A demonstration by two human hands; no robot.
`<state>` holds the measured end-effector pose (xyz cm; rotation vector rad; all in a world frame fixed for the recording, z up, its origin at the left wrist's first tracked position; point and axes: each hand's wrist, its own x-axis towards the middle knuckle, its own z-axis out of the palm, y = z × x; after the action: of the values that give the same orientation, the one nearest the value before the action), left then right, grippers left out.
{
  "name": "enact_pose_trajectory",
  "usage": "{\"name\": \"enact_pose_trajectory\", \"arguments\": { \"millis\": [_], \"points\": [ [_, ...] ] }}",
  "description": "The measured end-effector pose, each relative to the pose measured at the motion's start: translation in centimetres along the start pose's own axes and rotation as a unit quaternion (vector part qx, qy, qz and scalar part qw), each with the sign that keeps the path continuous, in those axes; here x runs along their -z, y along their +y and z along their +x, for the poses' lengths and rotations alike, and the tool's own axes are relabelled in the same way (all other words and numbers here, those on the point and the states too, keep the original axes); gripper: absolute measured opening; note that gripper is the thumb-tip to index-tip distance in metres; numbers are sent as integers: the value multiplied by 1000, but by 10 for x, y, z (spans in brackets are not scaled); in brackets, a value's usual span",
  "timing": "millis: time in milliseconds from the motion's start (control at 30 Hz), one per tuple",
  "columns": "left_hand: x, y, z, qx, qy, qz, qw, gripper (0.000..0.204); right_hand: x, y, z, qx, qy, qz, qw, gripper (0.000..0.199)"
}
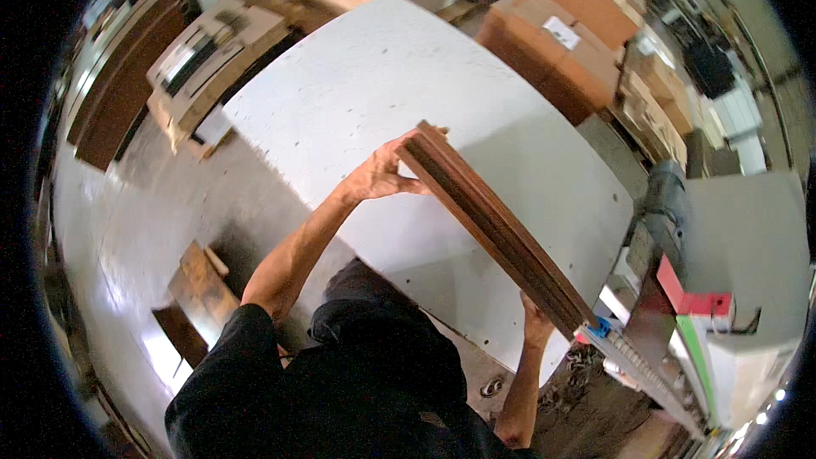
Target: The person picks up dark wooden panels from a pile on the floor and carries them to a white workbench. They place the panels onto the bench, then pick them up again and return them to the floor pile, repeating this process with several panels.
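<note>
A long brown wooden moulding [497, 229], grooved along its length, slants across the white tabletop from the upper middle down to the right. Whether it is one piece or several strips laid together I cannot tell. My left hand [378, 174] grips its far end, thumb on the near side and fingertips showing past the other edge. Lower down, my right hand [535, 320] is closed on it near the other end, its fingers partly hidden behind the wood. That lower end meets a blue part [600, 327] at the head of a ribbed metal bar [650, 374]; contact is unclear.
The white table [340, 68] spreads in front of me. Cardboard boxes [552, 34] stand beyond its right edge. At right are a grey cylindrical tool [665, 204] and red, green and white pieces [705, 306]. Brown boards [204, 285] lie low at left.
</note>
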<state>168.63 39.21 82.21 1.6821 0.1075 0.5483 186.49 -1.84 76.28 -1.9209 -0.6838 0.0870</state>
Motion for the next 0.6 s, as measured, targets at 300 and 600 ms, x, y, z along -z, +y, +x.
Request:
{"name": "enact_pose_trajectory", "arguments": {
  "millis": [300,600],
  "points": [
    [-8,-41,61,82,-43,74,993,74,-41,22,43,-71,118,154,978,87],
    [-17,-32,87,45,34,110,992,87,-24,-5,62,-233,66,174,955,64]
  ]
}}
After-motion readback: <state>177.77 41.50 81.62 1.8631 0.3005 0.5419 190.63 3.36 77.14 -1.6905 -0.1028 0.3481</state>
